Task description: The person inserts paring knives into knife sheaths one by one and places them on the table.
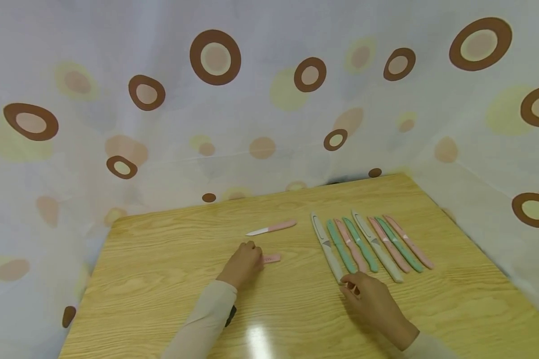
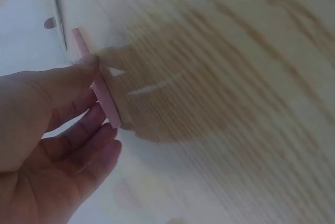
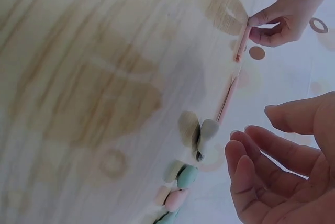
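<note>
My left hand (image 1: 244,264) pinches a flat pink strip (image 1: 271,259) with dark marks between thumb and fingers, low over the table. In the left wrist view the thumb lies on one side of the pink strip (image 2: 106,98); its exact kind is unclear. Just beyond lies a small knife (image 1: 282,226) with a pink handle and bare white blade. My right hand (image 1: 373,301) holds nothing, thumb and fingers apart in the right wrist view. It is nearest the handle end of a large off-white knife (image 1: 332,260), the leftmost in a row.
Right of that knife lie several pink and green knives, among them a green one (image 1: 343,249), and a second off-white knife (image 1: 382,253). All rest side by side on the wooden table (image 1: 170,259). A patterned curtain (image 1: 260,114) hangs behind and around the sides.
</note>
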Demonstrator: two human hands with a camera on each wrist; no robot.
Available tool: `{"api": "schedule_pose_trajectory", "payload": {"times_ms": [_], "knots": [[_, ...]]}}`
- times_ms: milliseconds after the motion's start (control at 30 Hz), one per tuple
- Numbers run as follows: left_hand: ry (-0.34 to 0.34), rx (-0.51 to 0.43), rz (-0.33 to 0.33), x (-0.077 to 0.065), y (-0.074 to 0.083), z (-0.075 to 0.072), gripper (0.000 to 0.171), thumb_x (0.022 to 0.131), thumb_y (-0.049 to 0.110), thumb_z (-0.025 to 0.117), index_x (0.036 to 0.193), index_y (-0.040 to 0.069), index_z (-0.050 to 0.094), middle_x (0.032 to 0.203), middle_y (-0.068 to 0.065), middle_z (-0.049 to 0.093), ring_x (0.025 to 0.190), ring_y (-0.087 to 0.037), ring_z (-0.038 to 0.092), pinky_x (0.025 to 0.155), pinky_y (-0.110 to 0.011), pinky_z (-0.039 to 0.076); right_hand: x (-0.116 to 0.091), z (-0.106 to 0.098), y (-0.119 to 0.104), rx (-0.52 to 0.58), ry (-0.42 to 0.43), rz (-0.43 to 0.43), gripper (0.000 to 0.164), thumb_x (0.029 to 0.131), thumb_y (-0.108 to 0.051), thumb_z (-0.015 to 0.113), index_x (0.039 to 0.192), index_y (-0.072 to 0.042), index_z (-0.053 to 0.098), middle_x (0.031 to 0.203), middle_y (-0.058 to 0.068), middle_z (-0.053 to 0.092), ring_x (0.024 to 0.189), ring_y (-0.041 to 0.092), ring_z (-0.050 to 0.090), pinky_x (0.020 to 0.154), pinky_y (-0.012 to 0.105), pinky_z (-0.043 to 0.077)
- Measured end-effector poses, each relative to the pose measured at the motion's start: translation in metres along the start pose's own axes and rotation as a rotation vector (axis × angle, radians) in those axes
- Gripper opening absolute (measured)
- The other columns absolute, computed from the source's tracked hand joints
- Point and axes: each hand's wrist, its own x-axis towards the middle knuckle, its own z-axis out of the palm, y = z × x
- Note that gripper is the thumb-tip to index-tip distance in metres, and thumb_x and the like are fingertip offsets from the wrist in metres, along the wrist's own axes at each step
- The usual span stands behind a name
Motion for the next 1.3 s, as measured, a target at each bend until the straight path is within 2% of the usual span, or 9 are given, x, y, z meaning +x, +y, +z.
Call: {"api": "schedule_pose_trajectory", "payload": {"times_ms": [367,567,633,767,867,1067,1200,1300], "knots": [[-0.006,0.059,0.001,-0.002,0.003,0.003,0.017,0.085,0.016,0.067,0.091,0.000,0.068,0.084,-0.008,0.056,0.078,-0.021,0.052,0.074,-0.027,0.048,-0.002,0.004,-0.003,0.005,-0.012,0.034,0.013,0.080,-0.006,0.068,0.093,-0.003,0.067,0.074,-0.006,0.057,0.061,0.002,0.051,0.055,0.015,0.045],[-0.012,0.201,0.007,0.001,0.007,0.004,0.012,0.086,0.008,0.065,0.090,-0.003,0.066,0.083,-0.011,0.055,0.073,-0.022,0.052,0.063,-0.032,0.051,-0.001,0.009,-0.002,-0.003,0.022,0.013,0.010,0.080,-0.005,0.069,0.089,-0.004,0.067,0.072,-0.007,0.058,0.060,0.001,0.051,0.055,0.014,0.045],[-0.030,0.229,0.002,0.001,0.007,0.005,0.013,0.087,0.008,0.063,0.092,-0.003,0.065,0.085,-0.011,0.056,0.075,-0.023,0.053,0.064,-0.035,0.052,0.001,0.010,-0.002,-0.002,0.024,0.012,0.008,0.080,-0.006,0.069,0.088,-0.005,0.067,0.072,-0.008,0.057,0.060,0.001,0.051,0.055,0.014,0.045],[-0.035,0.205,-0.023,-0.004,0.006,0.005,0.013,0.091,0.015,0.059,0.092,0.003,0.064,0.084,-0.007,0.058,0.076,-0.021,0.055,0.064,-0.036,0.049,0.004,0.011,-0.003,0.013,0.016,0.004,0.007,0.081,-0.006,0.068,0.088,-0.006,0.067,0.072,-0.008,0.057,0.061,0.001,0.051,0.055,0.015,0.045],[0.001,0.171,-0.016,-0.010,0.003,-0.001,0.014,0.092,0.020,0.058,0.093,0.008,0.064,0.085,-0.004,0.061,0.076,-0.018,0.056,0.064,-0.034,0.047,0.010,0.012,-0.004,0.009,0.021,-0.005,0.008,0.081,-0.006,0.067,0.089,-0.005,0.067,0.072,-0.007,0.057,0.062,0.002,0.051,0.056,0.015,0.045],[0.140,-0.031,0.055,-0.028,-0.006,-0.022,0.018,0.087,0.019,0.065,0.101,0.008,0.063,0.097,-0.004,0.062,0.087,-0.020,0.056,0.077,-0.035,0.048,0.042,0.024,-0.006,0.026,0.063,-0.024,0.007,0.083,-0.008,0.067,0.089,-0.005,0.068,0.071,-0.006,0.058,0.061,0.003,0.052,0.055,0.017,0.046],[0.244,-0.094,0.096,-0.037,-0.009,-0.041,0.020,0.083,0.017,0.069,0.100,0.007,0.064,0.093,-0.001,0.062,0.085,-0.017,0.054,0.074,-0.032,0.047,0.072,0.030,-0.012,0.046,0.098,-0.025,0.007,0.084,-0.010,0.066,0.090,-0.006,0.068,0.074,-0.005,0.060,0.063,0.006,0.054,0.056,0.021,0.048],[0.297,-0.135,0.096,-0.046,-0.010,-0.052,0.021,0.082,0.015,0.070,0.100,0.006,0.065,0.093,-0.001,0.062,0.086,-0.017,0.055,0.074,-0.032,0.047,0.091,0.035,-0.020,0.054,0.082,-0.004,0.010,0.085,-0.011,0.066,0.093,-0.005,0.068,0.082,0.000,0.061,0.073,0.012,0.057,0.063,0.027,0.050]]}}
